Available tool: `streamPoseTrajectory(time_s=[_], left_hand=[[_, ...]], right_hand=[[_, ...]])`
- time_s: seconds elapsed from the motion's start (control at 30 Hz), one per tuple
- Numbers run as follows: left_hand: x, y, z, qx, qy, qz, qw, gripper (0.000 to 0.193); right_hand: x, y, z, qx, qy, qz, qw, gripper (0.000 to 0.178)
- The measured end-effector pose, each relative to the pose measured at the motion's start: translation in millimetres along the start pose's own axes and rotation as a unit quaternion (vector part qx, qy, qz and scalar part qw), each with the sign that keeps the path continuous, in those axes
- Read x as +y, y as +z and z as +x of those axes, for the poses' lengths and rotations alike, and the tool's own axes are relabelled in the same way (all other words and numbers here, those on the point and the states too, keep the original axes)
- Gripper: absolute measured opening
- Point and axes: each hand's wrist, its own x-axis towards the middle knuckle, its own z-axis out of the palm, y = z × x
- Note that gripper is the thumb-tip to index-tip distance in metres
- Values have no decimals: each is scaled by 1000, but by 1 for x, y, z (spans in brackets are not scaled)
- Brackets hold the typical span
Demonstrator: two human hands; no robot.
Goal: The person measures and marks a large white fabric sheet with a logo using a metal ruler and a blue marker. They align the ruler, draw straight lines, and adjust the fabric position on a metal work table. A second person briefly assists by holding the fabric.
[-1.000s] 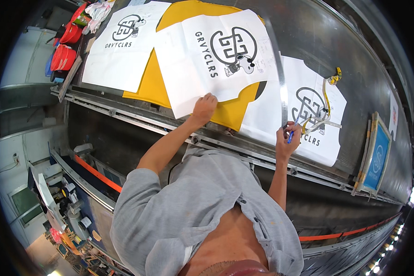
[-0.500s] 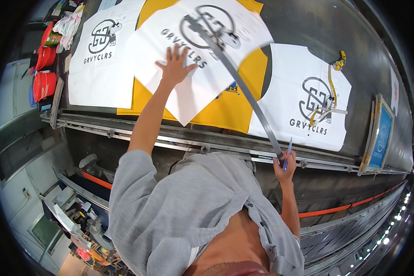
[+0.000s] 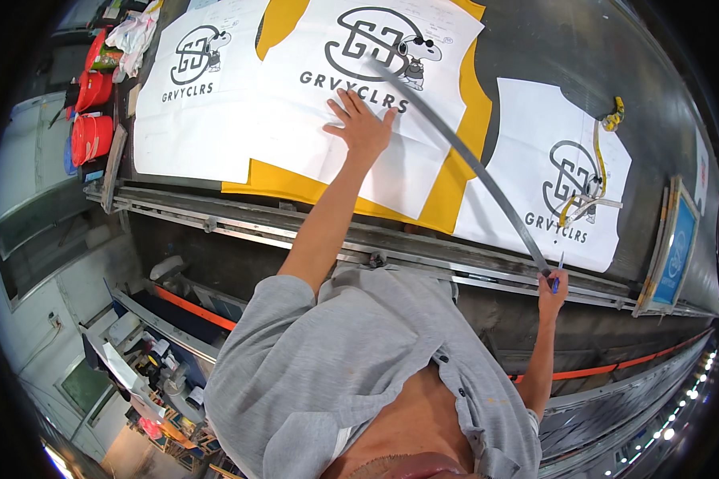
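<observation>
My left hand (image 3: 361,128) lies flat with fingers spread on a white paper pattern (image 3: 295,136), just below its black circular print and cartoon dog. Under that sheet is a yellow cloth piece (image 3: 291,185), showing along its lower and right sides. Low on the right, my right hand (image 3: 553,289) is closed around the near end of a long metal ruler (image 3: 475,164) and also holds a blue pen (image 3: 555,284). From there the ruler slants up to the left, its far end over the black print. Whether that end touches the paper, I cannot tell.
Similar printed white sheets lie at left (image 3: 192,136) and right (image 3: 527,144) on the dark table (image 3: 547,48). A yellow tape measure (image 3: 613,116) trails over the right one. A framed blue screen (image 3: 673,243) stands at far right, red tubs (image 3: 92,137) at far left. A metal rail (image 3: 295,243) edges the table.
The middle sheet has turned from a diagonal to nearly square with the cloth. My left hand has moved right and down with it. My right hand and the ruler have shifted right.
</observation>
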Motion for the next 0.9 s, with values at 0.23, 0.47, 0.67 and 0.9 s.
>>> streamPoseTrajectory(time_s=[0.23,0.47,0.67,0.9], left_hand=[[-16,-2,-22,-8,14,-23,1000,119],[-40,-1,-24,53,62,-85,993,133],[-35,-8,-27,54,44,-106,992,126],[-43,-1,-22,120,38,-174,977,107]], right_hand=[[2,0,10,-14,-21,47,999,33],[-7,1,31,-70,55,-4,996,31],[-5,11,98,-36,-71,-35,996,35],[-32,44,189,-64,-198,-14,978,33]])
